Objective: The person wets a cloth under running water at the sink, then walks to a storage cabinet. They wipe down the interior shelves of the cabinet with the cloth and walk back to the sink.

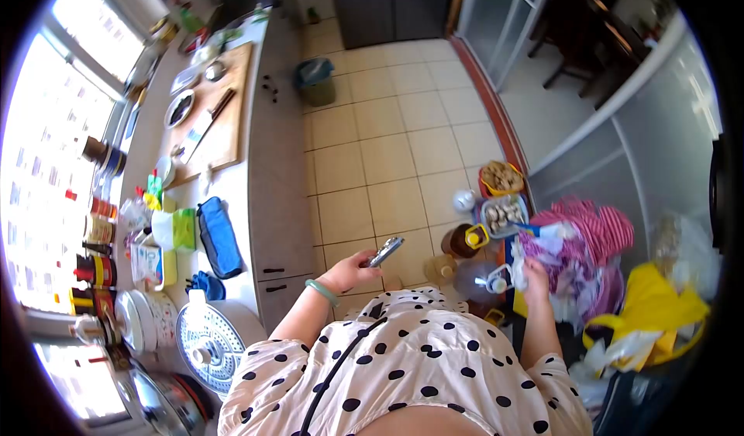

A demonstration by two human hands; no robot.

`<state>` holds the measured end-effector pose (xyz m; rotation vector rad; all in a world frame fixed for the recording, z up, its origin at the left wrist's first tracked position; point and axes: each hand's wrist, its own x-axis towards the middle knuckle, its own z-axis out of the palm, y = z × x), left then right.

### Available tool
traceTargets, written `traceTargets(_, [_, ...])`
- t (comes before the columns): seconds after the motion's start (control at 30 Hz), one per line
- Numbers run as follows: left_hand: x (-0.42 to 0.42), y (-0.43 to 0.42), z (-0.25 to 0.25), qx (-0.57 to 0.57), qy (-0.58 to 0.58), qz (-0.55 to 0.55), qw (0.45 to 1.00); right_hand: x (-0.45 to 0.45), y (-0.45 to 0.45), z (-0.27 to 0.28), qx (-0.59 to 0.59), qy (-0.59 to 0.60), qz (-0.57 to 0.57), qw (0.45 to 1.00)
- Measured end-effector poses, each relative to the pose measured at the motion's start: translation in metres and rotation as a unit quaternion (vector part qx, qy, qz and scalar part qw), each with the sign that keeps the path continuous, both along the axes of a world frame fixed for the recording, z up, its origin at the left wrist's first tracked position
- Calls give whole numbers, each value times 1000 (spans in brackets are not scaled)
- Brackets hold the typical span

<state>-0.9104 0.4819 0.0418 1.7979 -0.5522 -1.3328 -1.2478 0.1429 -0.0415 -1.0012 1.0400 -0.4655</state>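
Observation:
My left hand (349, 275), with a green bangle at the wrist, is closed around one end of a slim silver metallic object (387, 251), held out over the tiled floor. I cannot make out its exact kind. My right hand (536, 279) is closed on a crumpled white plastic bag (519, 269), beside a heap of purple and white patterned cloth (581, 265). Just left of that hand stand a large clear plastic jug (473, 279) and a dark bottle with a yellow handle (459, 241).
A counter (232, 227) along the left carries a cutting board (229, 134) with a knife (211, 126), a blue pouch (219, 237) and several jars. A bin (316, 83) stands on the floor ahead. A yellow bag (659, 304) lies at right, near sliding glass doors (620, 126).

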Motion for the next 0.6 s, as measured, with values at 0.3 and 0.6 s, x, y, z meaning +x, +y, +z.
traceTargets(0.3, [59, 25, -9, 37, 15, 116, 992, 45, -34, -74, 6, 154, 23, 988])
traceTargets(0.6, [188, -60, -14, 56, 19, 172, 983, 129, -147, -112, -102, 323, 156, 928])
